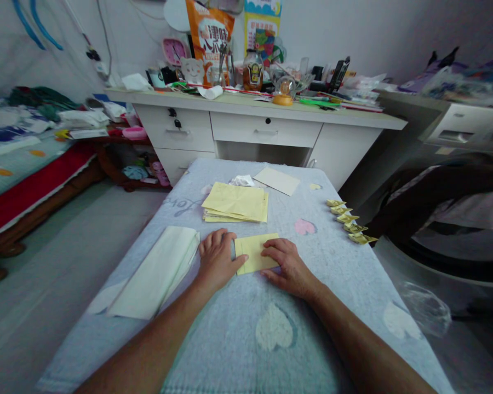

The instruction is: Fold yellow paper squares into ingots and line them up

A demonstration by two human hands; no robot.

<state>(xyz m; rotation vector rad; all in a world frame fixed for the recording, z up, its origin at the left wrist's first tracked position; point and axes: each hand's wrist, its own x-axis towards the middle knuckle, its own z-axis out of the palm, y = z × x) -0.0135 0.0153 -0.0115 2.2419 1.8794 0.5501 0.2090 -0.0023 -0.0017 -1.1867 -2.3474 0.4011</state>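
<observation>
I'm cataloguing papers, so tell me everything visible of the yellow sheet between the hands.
The sheet is pale yellow, roughly rectangular and looks like paper. A faint line, perhaps a crease, runs near its left edge. It lies about flat on the cloth, the left hand with its thumb over the left side, the right hand with fingers on the right.
</observation>
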